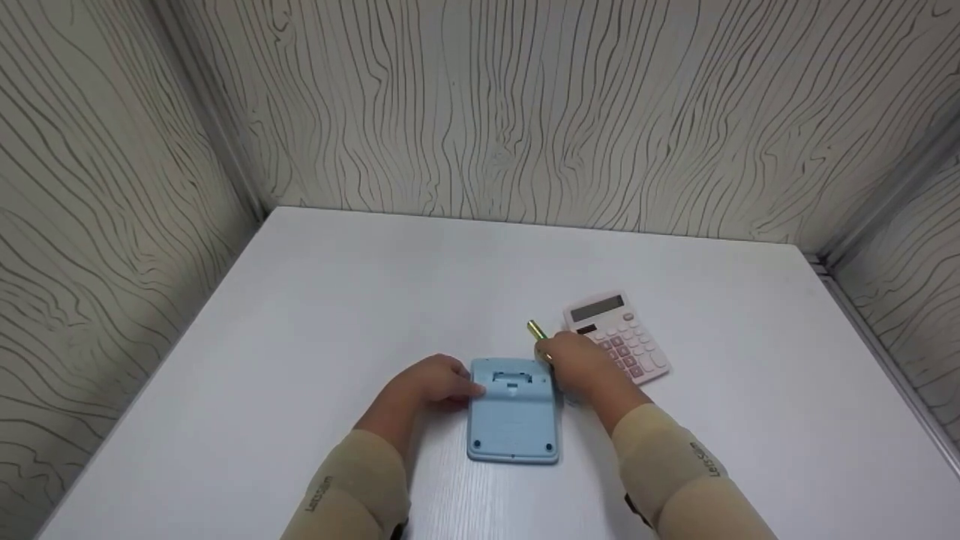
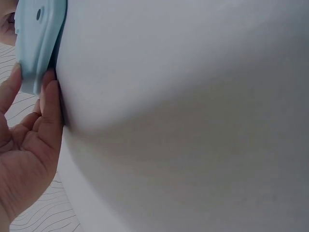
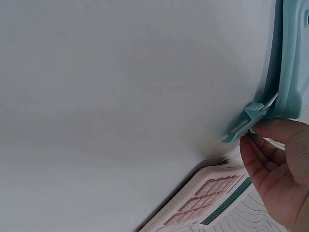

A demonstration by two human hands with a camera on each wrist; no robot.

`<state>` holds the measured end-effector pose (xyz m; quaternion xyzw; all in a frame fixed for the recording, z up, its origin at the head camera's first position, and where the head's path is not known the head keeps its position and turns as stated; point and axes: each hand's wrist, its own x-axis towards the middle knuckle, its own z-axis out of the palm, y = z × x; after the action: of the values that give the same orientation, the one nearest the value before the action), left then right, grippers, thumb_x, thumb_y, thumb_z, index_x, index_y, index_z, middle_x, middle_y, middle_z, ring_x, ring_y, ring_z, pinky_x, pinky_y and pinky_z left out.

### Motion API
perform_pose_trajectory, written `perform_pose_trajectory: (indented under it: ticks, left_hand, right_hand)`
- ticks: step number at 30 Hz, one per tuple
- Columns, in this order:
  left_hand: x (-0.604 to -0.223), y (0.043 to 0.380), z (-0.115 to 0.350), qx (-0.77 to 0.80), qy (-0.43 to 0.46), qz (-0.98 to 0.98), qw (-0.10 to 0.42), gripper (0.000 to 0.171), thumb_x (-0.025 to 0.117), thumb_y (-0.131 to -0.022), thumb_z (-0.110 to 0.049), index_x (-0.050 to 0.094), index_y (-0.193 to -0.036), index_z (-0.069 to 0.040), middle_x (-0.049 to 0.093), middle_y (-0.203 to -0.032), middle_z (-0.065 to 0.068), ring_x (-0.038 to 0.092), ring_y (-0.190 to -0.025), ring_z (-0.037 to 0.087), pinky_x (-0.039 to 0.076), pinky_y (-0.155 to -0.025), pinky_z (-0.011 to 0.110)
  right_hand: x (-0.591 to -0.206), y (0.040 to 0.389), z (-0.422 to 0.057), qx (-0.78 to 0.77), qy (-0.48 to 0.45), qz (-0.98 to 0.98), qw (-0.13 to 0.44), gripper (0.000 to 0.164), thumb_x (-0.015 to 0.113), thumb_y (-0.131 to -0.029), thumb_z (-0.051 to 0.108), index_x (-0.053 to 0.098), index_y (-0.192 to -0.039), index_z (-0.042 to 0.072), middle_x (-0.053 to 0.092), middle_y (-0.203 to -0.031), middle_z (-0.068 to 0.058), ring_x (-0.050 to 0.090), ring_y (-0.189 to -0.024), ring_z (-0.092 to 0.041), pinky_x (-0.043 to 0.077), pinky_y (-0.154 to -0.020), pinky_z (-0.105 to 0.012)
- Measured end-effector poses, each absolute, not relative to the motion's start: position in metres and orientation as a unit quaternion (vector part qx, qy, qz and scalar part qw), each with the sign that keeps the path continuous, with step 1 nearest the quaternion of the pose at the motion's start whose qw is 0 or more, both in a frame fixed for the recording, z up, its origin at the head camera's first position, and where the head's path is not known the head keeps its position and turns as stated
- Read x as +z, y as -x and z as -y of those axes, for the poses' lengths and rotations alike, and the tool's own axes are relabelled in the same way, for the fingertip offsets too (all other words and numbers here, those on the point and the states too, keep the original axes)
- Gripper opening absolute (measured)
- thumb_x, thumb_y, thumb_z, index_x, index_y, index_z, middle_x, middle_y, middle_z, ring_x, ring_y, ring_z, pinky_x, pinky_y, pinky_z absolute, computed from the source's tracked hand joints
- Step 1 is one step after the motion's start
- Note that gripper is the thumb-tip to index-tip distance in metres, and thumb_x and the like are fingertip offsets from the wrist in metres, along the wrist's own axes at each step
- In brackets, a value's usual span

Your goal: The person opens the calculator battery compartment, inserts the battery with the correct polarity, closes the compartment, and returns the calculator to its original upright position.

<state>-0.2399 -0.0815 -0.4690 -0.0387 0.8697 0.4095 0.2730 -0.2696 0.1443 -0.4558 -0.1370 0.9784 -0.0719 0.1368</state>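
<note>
A light blue calculator (image 1: 513,424) lies face down on the white table, its battery compartment (image 1: 512,377) uncovered and showing no battery inside. My left hand (image 1: 439,379) grips its left edge, thumb on the back and fingers at the side and underneath. At the upper right corner, my right hand (image 1: 577,364) pinches a slim green and gold battery (image 1: 536,330), which sticks out past the fingertips. In the right wrist view, a small blue battery cover (image 3: 241,125) lies beside the calculator, close by the right fingertips.
A pink calculator (image 1: 619,337) lies face up to the right, partly hidden behind my right hand. The white table (image 1: 360,277) reaches back to a wood-patterned wall (image 1: 495,112), with similar panels on both sides.
</note>
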Motion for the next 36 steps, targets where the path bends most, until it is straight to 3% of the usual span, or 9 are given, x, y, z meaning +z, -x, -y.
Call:
perform_pose_trajectory:
  ticks: [10, 16, 28, 32, 36]
  left_hand:
    - [-0.470, 0.242, 0.083, 0.417, 0.020, -0.867, 0.272, 0.030, 0.071, -0.077, -0.034, 0.061, -0.090, -0.009, 0.062, -0.080, 0.002, 0.057, -0.071, 0.016, 0.048, -0.066, 0.029]
    - [-0.470, 0.241, 0.083, 0.424, 0.024, -0.863, 0.272, 0.028, 0.071, -0.077, -0.032, 0.061, -0.089, -0.008, 0.062, -0.080, 0.003, 0.057, -0.071, 0.016, 0.048, -0.067, 0.029]
    - [-0.471, 0.241, 0.084, 0.412, 0.024, -0.870, 0.269, 0.029, 0.071, -0.077, -0.034, 0.061, -0.089, -0.009, 0.062, -0.080, 0.002, 0.057, -0.072, 0.016, 0.047, -0.069, 0.030]
    - [-0.471, 0.241, 0.084, 0.414, 0.026, -0.869, 0.269, 0.031, 0.072, -0.076, -0.034, 0.061, -0.090, -0.009, 0.062, -0.080, 0.002, 0.057, -0.073, 0.016, 0.047, -0.069, 0.031]
    - [-0.472, 0.240, 0.084, 0.425, 0.027, -0.863, 0.271, 0.028, 0.071, -0.077, -0.033, 0.061, -0.089, -0.009, 0.063, -0.080, 0.002, 0.057, -0.073, 0.016, 0.047, -0.070, 0.031]
  right_hand:
    - [-0.451, 0.269, -0.146, -0.060, 0.144, -0.976, 0.150, 0.034, 0.062, -0.084, 0.011, 0.058, -0.117, 0.020, 0.059, -0.097, -0.002, 0.055, -0.089, -0.020, 0.045, -0.087, -0.041]
    - [-0.449, 0.269, -0.146, -0.063, 0.140, -0.977, 0.149, 0.033, 0.060, -0.087, 0.013, 0.056, -0.119, 0.021, 0.059, -0.101, -0.002, 0.055, -0.094, -0.021, 0.044, -0.089, -0.042]
    - [-0.442, 0.272, -0.150, -0.097, 0.135, -0.976, 0.137, 0.033, 0.059, -0.087, 0.010, 0.056, -0.119, 0.018, 0.060, -0.096, -0.001, 0.053, -0.084, -0.018, 0.045, -0.087, -0.040]
    - [-0.440, 0.270, -0.154, -0.123, 0.135, -0.975, 0.127, 0.043, 0.063, -0.084, 0.009, 0.053, -0.125, 0.018, 0.061, -0.096, 0.001, 0.054, -0.085, -0.016, 0.046, -0.085, -0.038]
    - [-0.437, 0.267, -0.157, -0.176, 0.132, -0.967, 0.128, 0.054, 0.068, -0.079, 0.006, 0.051, -0.128, 0.020, 0.060, -0.087, 0.003, 0.054, -0.079, -0.015, 0.048, -0.074, -0.034]
